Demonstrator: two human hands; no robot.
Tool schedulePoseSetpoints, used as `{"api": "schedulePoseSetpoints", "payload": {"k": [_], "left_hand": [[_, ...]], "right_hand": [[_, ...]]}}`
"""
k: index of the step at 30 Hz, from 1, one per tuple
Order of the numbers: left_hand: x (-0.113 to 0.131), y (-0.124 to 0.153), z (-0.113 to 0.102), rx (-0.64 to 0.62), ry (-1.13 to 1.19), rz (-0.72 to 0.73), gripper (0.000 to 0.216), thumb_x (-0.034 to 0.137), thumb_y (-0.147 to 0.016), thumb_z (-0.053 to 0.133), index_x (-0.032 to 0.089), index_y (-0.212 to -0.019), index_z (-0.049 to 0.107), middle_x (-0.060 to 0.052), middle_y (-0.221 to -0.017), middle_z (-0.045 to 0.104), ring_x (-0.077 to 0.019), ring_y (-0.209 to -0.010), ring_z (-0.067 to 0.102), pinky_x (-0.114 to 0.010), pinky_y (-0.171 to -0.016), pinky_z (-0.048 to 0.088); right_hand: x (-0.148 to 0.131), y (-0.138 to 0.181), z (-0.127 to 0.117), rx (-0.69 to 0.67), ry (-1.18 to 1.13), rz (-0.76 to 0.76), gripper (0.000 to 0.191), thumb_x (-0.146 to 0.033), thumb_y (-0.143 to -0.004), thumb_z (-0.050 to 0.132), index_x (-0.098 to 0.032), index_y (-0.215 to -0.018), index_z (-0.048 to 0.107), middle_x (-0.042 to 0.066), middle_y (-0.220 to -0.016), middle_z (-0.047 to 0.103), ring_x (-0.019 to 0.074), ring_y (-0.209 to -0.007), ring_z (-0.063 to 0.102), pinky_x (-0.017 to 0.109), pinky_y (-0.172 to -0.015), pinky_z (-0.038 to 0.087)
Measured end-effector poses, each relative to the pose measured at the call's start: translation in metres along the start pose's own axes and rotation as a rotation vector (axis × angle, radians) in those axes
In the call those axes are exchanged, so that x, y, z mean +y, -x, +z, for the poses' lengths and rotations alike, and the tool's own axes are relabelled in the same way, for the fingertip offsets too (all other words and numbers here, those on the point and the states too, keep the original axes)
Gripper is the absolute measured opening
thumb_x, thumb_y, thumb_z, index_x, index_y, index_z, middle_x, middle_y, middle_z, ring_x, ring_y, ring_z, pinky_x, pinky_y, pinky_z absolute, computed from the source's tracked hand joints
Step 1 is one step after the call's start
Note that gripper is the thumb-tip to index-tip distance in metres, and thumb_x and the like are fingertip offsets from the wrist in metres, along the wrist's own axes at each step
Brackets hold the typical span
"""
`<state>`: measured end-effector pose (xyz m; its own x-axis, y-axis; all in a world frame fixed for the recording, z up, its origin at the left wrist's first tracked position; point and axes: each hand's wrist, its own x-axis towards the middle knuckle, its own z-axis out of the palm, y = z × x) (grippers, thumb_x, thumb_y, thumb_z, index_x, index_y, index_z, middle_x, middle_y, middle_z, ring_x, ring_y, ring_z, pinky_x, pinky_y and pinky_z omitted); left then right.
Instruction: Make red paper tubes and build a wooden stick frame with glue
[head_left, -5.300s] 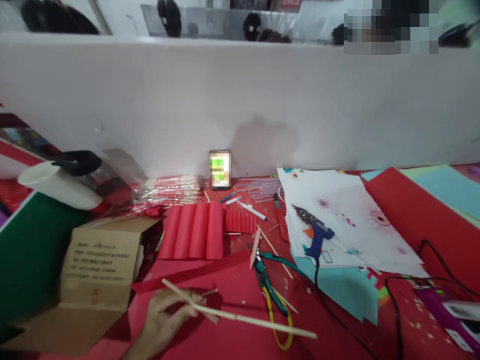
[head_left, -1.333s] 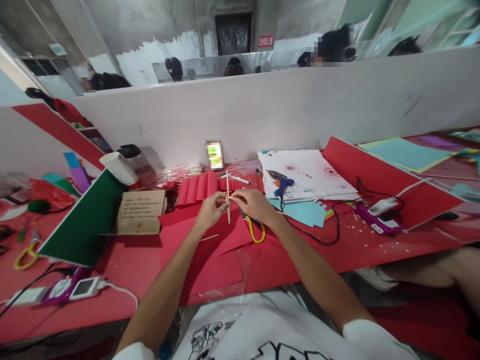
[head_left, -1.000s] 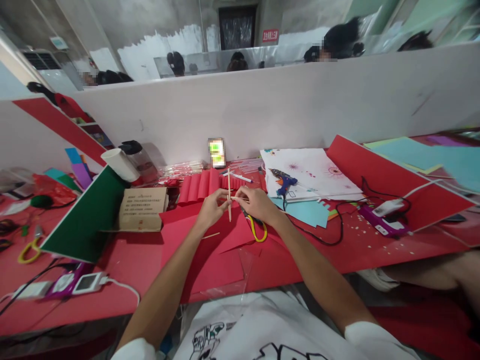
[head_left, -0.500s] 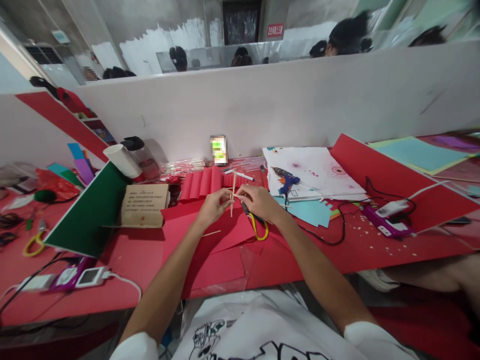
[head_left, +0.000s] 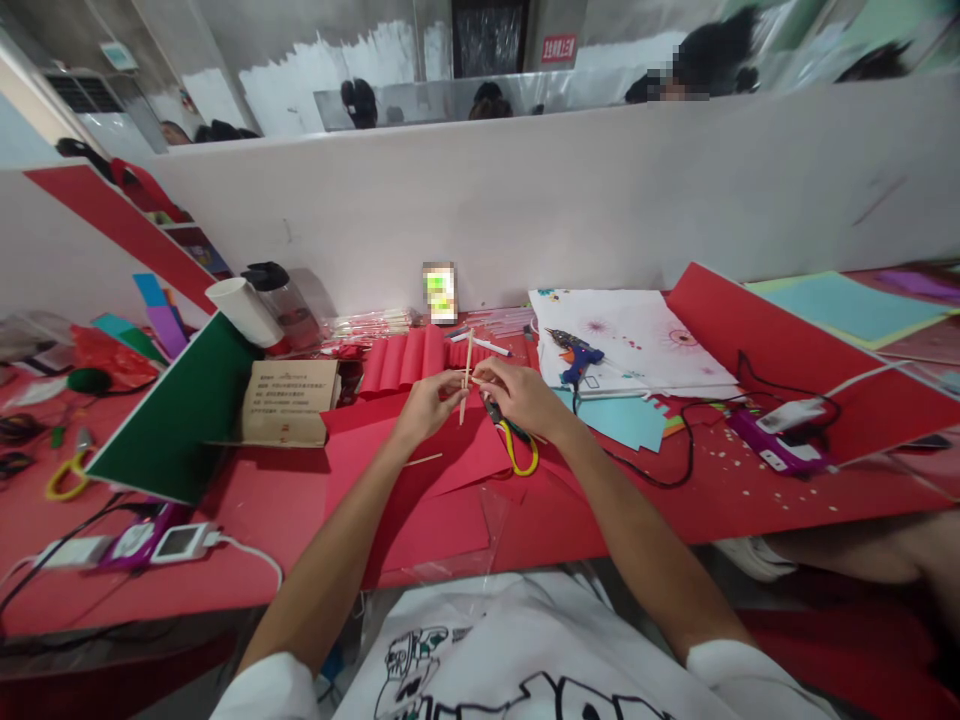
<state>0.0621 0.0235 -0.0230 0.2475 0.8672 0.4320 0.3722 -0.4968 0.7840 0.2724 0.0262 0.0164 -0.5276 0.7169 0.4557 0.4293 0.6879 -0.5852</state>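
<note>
Frame center: left hand (head_left: 426, 405) and right hand (head_left: 517, 396) pinch 2 thin wooden sticks (head_left: 467, 368), apparently crossed, above red paper (head_left: 420, 480). Probably joining step; next needs the glue gun (head_left: 576, 352).

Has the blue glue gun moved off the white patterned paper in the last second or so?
No. The glue gun lies in the same spot on the white patterned paper.

The cardboard box (head_left: 285, 400) carries printed lines and the red wall sign (head_left: 558, 47) has white characters, but both are too small to read.
</note>
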Motion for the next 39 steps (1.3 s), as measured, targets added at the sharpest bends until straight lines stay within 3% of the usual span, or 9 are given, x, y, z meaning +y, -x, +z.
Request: {"api": "schedulePoseSetpoints", "payload": {"k": [4, 9, 15, 19, 24, 32, 39], "left_hand": [[-0.001, 0.001, 0.0, -0.001, -0.029, 0.008, 0.025, 0.02, -0.09, 0.065, 0.018, -0.113, 0.073, -0.009, -0.11, 0.079, -0.0217, -0.096, 0.076, -0.033, -0.09, 0.059], [-0.005, 0.001, -0.001, 0.013, 0.007, -0.054, 0.035, 0.021, -0.089, 0.066, 0.015, -0.124, 0.067, -0.011, -0.107, 0.079, -0.0219, -0.096, 0.076, -0.034, -0.089, 0.06], [0.0, 0.0, 0.0, 0.004, 0.027, -0.031, 0.024, 0.021, -0.088, 0.068, 0.017, -0.112, 0.067, -0.008, -0.103, 0.077, -0.0194, -0.092, 0.075, -0.031, -0.085, 0.059], [0.004, 0.001, 0.0, 0.004, 0.04, -0.041, 0.02, 0.022, -0.088, 0.068, 0.018, -0.107, 0.063, -0.006, -0.099, 0.075, -0.0177, -0.09, 0.074, -0.029, -0.084, 0.058], [0.004, 0.002, 0.0, 0.006, 0.086, -0.058, 0.018, 0.024, -0.087, 0.069, 0.02, -0.098, 0.055, -0.003, -0.09, 0.073, -0.0161, -0.085, 0.073, -0.027, -0.079, 0.057], [0.003, 0.001, -0.001, 0.004, 0.073, -0.029, 0.018, 0.029, -0.088, 0.069, 0.019, -0.099, 0.058, -0.003, -0.093, 0.07, -0.0154, -0.085, 0.071, -0.028, -0.081, 0.056], [0.004, 0.002, 0.0, 0.013, 0.051, -0.018, 0.016, 0.03, -0.09, 0.067, 0.019, -0.099, 0.059, -0.003, -0.092, 0.069, -0.016, -0.085, 0.07, -0.029, -0.079, 0.056]], "right_hand": [[0.004, -0.001, -0.001, 0.005, -0.016, -0.124, 0.034, -0.009, -0.096, 0.047, -0.025, -0.118, 0.068, 0.005, -0.114, 0.075, 0.0199, -0.102, 0.07, 0.031, -0.089, 0.05], [0.006, -0.002, 0.001, 0.033, 0.039, -0.095, 0.025, -0.011, -0.096, 0.052, -0.022, -0.108, 0.071, 0.007, -0.105, 0.077, 0.0207, -0.096, 0.071, 0.031, -0.086, 0.05], [0.005, -0.001, 0.004, 0.002, 0.048, -0.031, 0.022, -0.015, -0.099, 0.054, -0.025, -0.114, 0.067, 0.005, -0.106, 0.077, 0.0212, -0.097, 0.073, 0.031, -0.084, 0.049], [0.003, -0.002, 0.005, 0.005, 0.054, 0.033, 0.008, -0.02, -0.099, 0.058, -0.022, -0.103, 0.066, 0.004, -0.095, 0.077, 0.0209, -0.089, 0.073, 0.03, -0.081, 0.048], [0.005, -0.004, 0.007, 0.033, 0.081, 0.004, 0.009, -0.018, -0.098, 0.062, -0.022, -0.096, 0.07, 0.003, -0.094, 0.077, 0.0188, -0.085, 0.071, 0.029, -0.078, 0.047], [0.012, -0.005, 0.015, 0.072, 0.08, -0.012, 0.013, -0.018, -0.096, 0.064, -0.022, -0.101, 0.074, 0.005, -0.104, 0.078, 0.02, -0.094, 0.071, 0.031, -0.085, 0.05], [0.007, -0.005, 0.014, 0.082, 0.074, 0.027, 0.009, -0.019, -0.095, 0.064, -0.023, -0.096, 0.072, 0.003, -0.092, 0.079, 0.0187, -0.085, 0.072, 0.029, -0.079, 0.05]]}}
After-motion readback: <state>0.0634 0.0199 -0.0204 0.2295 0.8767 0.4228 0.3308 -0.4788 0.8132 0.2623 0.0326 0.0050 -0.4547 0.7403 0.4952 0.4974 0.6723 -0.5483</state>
